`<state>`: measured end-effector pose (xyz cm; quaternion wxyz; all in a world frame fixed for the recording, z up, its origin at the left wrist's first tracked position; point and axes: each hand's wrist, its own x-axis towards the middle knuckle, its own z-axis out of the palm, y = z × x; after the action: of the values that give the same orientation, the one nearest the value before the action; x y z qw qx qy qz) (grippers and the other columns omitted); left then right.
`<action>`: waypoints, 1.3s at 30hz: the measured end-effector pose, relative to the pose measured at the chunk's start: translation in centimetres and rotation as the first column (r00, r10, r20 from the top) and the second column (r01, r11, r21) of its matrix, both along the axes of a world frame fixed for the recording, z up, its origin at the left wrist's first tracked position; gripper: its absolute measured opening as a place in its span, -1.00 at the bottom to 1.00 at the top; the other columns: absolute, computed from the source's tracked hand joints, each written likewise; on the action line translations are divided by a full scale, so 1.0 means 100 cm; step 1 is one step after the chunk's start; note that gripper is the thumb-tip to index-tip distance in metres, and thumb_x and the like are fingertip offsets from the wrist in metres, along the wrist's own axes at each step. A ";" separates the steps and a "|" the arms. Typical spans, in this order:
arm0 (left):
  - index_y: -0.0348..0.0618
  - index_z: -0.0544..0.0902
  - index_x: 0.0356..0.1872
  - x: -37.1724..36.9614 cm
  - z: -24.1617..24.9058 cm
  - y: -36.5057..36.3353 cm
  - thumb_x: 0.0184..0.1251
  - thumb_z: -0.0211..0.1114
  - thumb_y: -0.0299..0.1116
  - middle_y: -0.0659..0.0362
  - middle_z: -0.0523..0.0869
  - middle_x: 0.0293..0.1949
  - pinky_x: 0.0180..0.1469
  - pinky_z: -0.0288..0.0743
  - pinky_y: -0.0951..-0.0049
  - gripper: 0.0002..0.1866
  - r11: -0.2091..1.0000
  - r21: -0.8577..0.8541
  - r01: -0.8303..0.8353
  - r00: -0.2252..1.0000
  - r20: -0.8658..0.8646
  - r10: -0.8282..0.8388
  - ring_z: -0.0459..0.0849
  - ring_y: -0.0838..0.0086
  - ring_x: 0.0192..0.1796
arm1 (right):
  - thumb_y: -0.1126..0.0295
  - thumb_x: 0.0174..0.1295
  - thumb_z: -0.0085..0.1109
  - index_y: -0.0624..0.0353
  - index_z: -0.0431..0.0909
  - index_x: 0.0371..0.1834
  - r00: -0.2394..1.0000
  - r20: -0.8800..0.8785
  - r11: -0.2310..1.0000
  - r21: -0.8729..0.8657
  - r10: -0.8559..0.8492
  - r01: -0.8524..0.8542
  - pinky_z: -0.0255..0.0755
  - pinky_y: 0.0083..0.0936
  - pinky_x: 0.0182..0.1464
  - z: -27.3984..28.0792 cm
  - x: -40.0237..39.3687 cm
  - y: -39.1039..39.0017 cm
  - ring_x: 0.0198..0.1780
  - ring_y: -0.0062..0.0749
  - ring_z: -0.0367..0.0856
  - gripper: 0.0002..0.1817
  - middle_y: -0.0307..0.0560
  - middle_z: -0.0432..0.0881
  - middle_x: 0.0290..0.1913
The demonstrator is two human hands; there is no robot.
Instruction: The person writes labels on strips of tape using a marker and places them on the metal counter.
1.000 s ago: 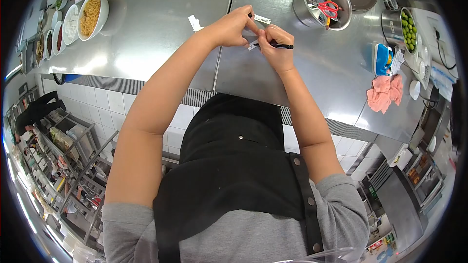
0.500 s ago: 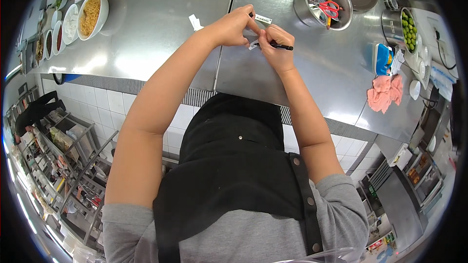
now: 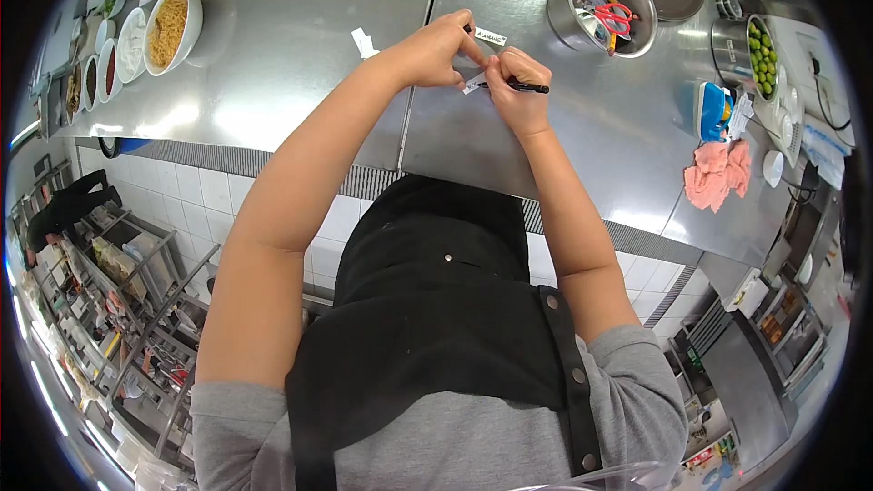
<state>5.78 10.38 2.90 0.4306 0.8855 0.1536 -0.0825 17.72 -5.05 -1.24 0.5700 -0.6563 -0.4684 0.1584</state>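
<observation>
My right hand (image 3: 520,95) is closed around a black marker (image 3: 527,86), its tip resting on a small white label (image 3: 473,85) on the steel counter. Some dark writing shows on this label, but I cannot read it. My left hand (image 3: 444,47) is bent over the label's left side, its index finger stretched toward the right hand. From between its curled fingers pokes a small black piece that looks like the marker cap (image 3: 467,28). Just beyond the hands lies another white label (image 3: 491,37) with black handwritten letters.
White paper scraps (image 3: 364,43) lie left of my forearm. A steel pot (image 3: 559,23) holds red-handled scissors (image 3: 615,18) and pens. Bowls of food, one with yellow bits (image 3: 194,27), line the far left. A pink cloth (image 3: 707,184) and a pot of green fruit (image 3: 732,53) sit right.
The right hand and marker have shifted very slightly right, and more of the label under the marker shows. The left hand stays in place.
</observation>
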 end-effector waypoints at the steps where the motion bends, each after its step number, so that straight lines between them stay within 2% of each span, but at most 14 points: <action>1: 0.04 0.89 -0.03 0.000 0.001 0.000 -0.15 0.69 -0.49 0.11 0.55 0.04 0.21 0.57 0.20 -0.49 1.000 -0.008 -0.002 1.000 -0.002 0.002 0.59 0.18 0.15 | 0.64 0.19 0.31 0.28 0.26 -0.63 1.000 -0.005 1.000 0.012 -0.008 0.008 0.13 -0.39 -0.50 -0.001 0.000 0.000 -0.58 -0.39 0.21 -0.62 -0.11 0.27 -0.62; 5: 0.05 0.89 -0.02 0.001 0.000 0.000 -0.15 0.69 -0.50 0.11 0.55 0.04 0.19 0.58 0.21 -0.49 1.000 -0.004 0.001 1.000 -0.011 -0.002 0.59 0.19 0.14 | 0.65 0.20 0.31 0.28 0.26 -0.62 0.998 -0.051 1.000 0.010 -0.027 0.027 0.13 -0.39 -0.50 0.000 -0.001 0.000 -0.58 -0.38 0.21 -0.62 -0.11 0.26 -0.62; 7: 0.05 0.89 -0.02 0.001 0.002 0.000 -0.16 0.69 -0.50 0.12 0.55 0.03 0.19 0.58 0.21 -0.48 1.000 -0.011 -0.001 1.000 -0.010 0.001 0.59 0.19 0.13 | 0.65 0.20 0.31 0.28 0.25 -0.62 0.999 0.042 1.000 0.011 -0.019 0.018 0.13 -0.39 -0.50 0.002 -0.001 0.001 -0.58 -0.37 0.21 -0.62 -0.11 0.27 -0.61; 13: 0.06 0.89 -0.02 0.000 0.001 0.000 -0.17 0.70 -0.50 0.12 0.55 0.02 0.19 0.59 0.20 -0.47 1.000 -0.005 0.002 1.000 0.002 -0.002 0.60 0.19 0.11 | 0.66 0.19 0.31 0.28 0.25 -0.61 0.999 -0.010 0.999 0.010 -0.033 0.033 0.13 -0.40 -0.50 0.001 0.000 0.001 -0.58 -0.38 0.22 -0.62 -0.12 0.28 -0.60; 21: 0.06 0.89 -0.02 0.000 -0.001 0.000 -0.18 0.70 -0.51 0.11 0.56 0.02 0.20 0.59 0.21 -0.46 1.000 -0.003 -0.005 1.000 0.008 0.005 0.60 0.18 0.11 | 0.67 0.20 0.30 0.28 0.25 -0.61 0.999 0.026 1.000 0.020 -0.020 0.019 0.12 -0.41 -0.49 0.001 -0.001 0.000 -0.57 -0.41 0.21 -0.62 -0.12 0.28 -0.60; 23: 0.14 0.89 -0.01 0.000 -0.002 0.000 -0.18 0.70 -0.52 0.11 0.55 0.03 0.22 0.58 0.23 -0.44 1.000 -0.002 0.001 1.000 0.018 -0.001 0.59 0.19 0.12 | 0.66 0.22 0.29 0.28 0.25 -0.61 0.998 0.049 0.999 0.027 -0.030 0.028 0.11 -0.41 -0.49 -0.001 -0.001 0.000 -0.57 -0.43 0.21 -0.62 -0.13 0.28 -0.61; 25: 0.19 0.89 0.00 -0.001 -0.003 0.000 -0.18 0.70 -0.52 0.11 0.54 0.04 0.23 0.58 0.24 -0.43 1.000 -0.006 0.010 0.999 0.034 -0.010 0.59 0.19 0.12 | 0.66 0.25 0.28 0.28 0.24 -0.63 0.978 -0.191 0.996 0.014 -0.079 0.083 0.08 -0.42 -0.48 -0.004 0.003 -0.002 -0.56 -0.49 0.19 -0.60 -0.16 0.26 -0.62; 26: 0.24 0.89 0.01 -0.001 -0.003 0.000 -0.19 0.70 -0.52 0.10 0.53 0.05 0.24 0.57 0.25 -0.41 1.000 -0.012 0.017 0.999 0.049 -0.017 0.58 0.19 0.13 | 0.66 0.25 0.28 0.28 0.24 -0.63 0.979 -0.190 0.996 0.015 -0.078 0.083 0.08 -0.42 -0.48 -0.005 0.005 -0.003 -0.56 -0.49 0.19 -0.60 -0.16 0.26 -0.62; 28: 0.28 0.89 0.01 0.000 0.001 0.001 -0.18 0.69 -0.52 0.11 0.52 0.05 0.25 0.57 0.25 -0.40 0.999 -0.027 0.021 0.999 0.026 -0.020 0.57 0.19 0.14 | 0.67 0.29 0.26 0.28 0.22 -0.64 0.940 -0.329 0.996 -0.040 -0.093 0.084 0.06 -0.43 -0.46 -0.001 0.009 -0.005 -0.55 -0.55 0.18 -0.58 -0.19 0.26 -0.62; 29: 0.32 0.88 0.02 0.000 0.003 0.001 -0.17 0.69 -0.52 0.11 0.51 0.05 0.26 0.56 0.26 -0.39 0.999 -0.044 0.025 1.000 0.001 -0.025 0.57 0.20 0.14 | 0.67 0.29 0.26 0.28 0.22 -0.64 0.940 -0.330 0.996 -0.041 -0.091 0.083 0.06 -0.43 -0.46 -0.002 0.012 -0.004 -0.55 -0.55 0.18 -0.58 -0.19 0.26 -0.62; 31: 0.32 0.88 0.02 -0.002 0.001 0.000 -0.15 0.68 -0.51 0.11 0.50 0.05 0.27 0.56 0.26 -0.41 0.999 -0.039 0.022 1.000 0.003 -0.022 0.56 0.20 0.14 | 0.66 0.30 0.26 0.28 0.22 -0.63 0.977 -0.213 0.999 -0.047 -0.029 0.020 0.08 -0.44 -0.47 -0.002 0.018 -0.004 -0.55 -0.56 0.20 -0.57 -0.20 0.28 -0.62; 35: 0.31 0.88 0.03 0.000 0.002 0.000 -0.09 0.66 -0.49 0.12 0.49 0.04 0.29 0.54 0.25 -0.44 0.999 -0.031 0.014 1.000 0.000 -0.014 0.56 0.21 0.15 | 0.65 0.31 0.27 0.28 0.21 -0.63 0.966 -0.257 0.997 -0.076 -0.014 -0.006 0.10 -0.45 -0.50 0.004 0.017 -0.006 -0.57 -0.58 0.22 -0.56 -0.21 0.30 -0.62; 39: 0.30 0.88 0.03 -0.003 -0.002 -0.003 -0.07 0.65 -0.48 0.12 0.50 0.06 0.30 0.53 0.24 -0.45 1.000 0.009 0.003 1.000 0.017 -0.003 0.55 0.21 0.18 | 0.65 0.31 0.28 0.28 0.24 -0.63 0.990 -0.144 0.999 -0.042 -0.007 0.001 0.12 -0.47 -0.53 -0.004 0.020 -0.003 -0.59 -0.60 0.24 -0.57 -0.20 0.32 -0.62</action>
<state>5.45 10.03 2.74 0.4277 0.8884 0.1490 -0.0747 19.69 -5.37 -1.68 0.5888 -0.6559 -0.4211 0.2140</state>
